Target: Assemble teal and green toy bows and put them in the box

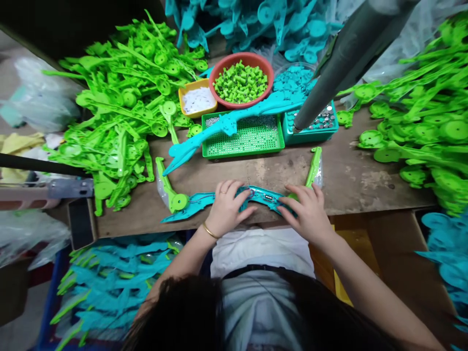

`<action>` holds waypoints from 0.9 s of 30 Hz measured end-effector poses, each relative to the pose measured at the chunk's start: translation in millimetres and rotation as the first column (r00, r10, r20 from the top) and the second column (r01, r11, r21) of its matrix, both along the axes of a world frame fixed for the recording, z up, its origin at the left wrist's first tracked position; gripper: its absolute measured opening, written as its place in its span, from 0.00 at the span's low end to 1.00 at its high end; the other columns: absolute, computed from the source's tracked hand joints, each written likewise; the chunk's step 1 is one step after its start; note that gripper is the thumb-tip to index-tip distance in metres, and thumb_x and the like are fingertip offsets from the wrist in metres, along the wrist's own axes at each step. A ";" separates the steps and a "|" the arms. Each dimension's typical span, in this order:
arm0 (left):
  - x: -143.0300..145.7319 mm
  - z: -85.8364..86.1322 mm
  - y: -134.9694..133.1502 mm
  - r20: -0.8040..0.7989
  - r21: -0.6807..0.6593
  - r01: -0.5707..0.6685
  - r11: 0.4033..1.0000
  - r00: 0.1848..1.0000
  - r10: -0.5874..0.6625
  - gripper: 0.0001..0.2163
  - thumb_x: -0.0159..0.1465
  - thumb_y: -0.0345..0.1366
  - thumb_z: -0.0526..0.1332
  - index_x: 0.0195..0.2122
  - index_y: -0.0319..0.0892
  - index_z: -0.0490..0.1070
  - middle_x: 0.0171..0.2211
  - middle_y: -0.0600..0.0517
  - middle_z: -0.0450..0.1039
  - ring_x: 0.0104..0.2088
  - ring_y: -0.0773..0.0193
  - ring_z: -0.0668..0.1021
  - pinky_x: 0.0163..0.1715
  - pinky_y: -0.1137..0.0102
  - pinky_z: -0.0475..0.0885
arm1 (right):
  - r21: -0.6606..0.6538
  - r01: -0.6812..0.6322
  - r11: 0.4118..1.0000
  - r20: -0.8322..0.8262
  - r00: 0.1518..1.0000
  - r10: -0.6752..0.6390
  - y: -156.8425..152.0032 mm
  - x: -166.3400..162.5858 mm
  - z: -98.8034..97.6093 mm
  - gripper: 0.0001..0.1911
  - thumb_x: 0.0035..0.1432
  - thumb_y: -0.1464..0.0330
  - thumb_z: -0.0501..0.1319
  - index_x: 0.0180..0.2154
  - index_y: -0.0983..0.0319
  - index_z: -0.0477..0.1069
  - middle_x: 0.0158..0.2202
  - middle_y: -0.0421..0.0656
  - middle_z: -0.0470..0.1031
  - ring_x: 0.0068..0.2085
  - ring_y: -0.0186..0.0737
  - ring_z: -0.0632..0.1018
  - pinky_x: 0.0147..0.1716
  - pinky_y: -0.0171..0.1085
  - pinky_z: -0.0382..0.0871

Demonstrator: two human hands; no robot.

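A long, curved teal plastic shell (pixel 261 194) lies along the near edge of the bench, its hollow side up. Thin wires and a small metallic part show inside it. My left hand (pixel 228 204) grips its middle, thumb on the near side and fingers across the top. At the right end, my right hand (pixel 309 212) holds the shell between thumb and fingers. A green arm piece (pixel 178 201) with a round end and clear plastic film joins the shell's left end. Another green arm piece (pixel 314 168) sticks up behind my right hand, which hides its lower end.
Behind stand a green perforated tray (pixel 243 155), a red bowl (pixel 268 87) of green pieces, a yellow dish (pixel 182 100) and a teal box (pixel 314 137). Another teal shell (pixel 234 122) lies across the tray. A dark pole (pixel 340 63) slants above. Green parts (pixel 120 97) are heaped left.
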State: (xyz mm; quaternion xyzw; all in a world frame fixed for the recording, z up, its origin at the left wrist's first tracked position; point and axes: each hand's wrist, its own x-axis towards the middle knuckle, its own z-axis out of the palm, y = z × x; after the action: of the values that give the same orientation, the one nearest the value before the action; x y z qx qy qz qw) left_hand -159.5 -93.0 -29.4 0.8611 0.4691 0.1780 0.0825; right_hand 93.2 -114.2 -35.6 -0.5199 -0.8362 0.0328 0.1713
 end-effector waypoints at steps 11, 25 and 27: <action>-14.8 -20.1 -28.8 0.102 0.015 -0.166 0.986 0.981 0.164 0.16 0.63 0.46 0.60 0.48 0.44 0.73 0.53 0.42 0.67 0.56 0.51 0.66 0.56 0.52 0.63 | 0.003 -0.121 0.993 -0.019 0.992 0.121 16.2 -26.7 1.4 0.10 0.62 0.62 0.58 0.40 0.58 0.74 0.51 0.47 0.74 0.52 0.47 0.72 0.61 0.57 0.49; 7.2 -27.7 -14.6 0.240 -0.038 -0.297 0.954 0.924 0.297 0.10 0.67 0.33 0.55 0.41 0.41 0.75 0.47 0.46 0.72 0.51 0.57 0.69 0.53 0.60 0.66 | -0.057 -0.197 0.979 -0.047 0.980 0.194 44.6 -59.0 -4.0 0.10 0.65 0.65 0.54 0.41 0.58 0.74 0.45 0.43 0.77 0.45 0.43 0.74 0.61 0.53 0.48; 8.5 -27.5 -15.5 0.244 -0.035 -0.292 0.956 0.925 0.292 0.10 0.67 0.33 0.55 0.40 0.42 0.76 0.47 0.46 0.73 0.51 0.58 0.69 0.53 0.60 0.66 | -0.059 -0.202 0.978 -0.054 0.979 0.198 45.9 -61.2 -5.2 0.11 0.65 0.65 0.53 0.43 0.58 0.74 0.45 0.43 0.77 0.45 0.42 0.74 0.61 0.53 0.49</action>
State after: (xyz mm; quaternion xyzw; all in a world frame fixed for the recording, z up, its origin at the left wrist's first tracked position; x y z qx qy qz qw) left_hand -151.0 -108.5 -56.9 0.7529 0.5780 0.2942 0.1118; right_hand 31.9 -68.4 -40.8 -0.4375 -0.8784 0.0893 0.1703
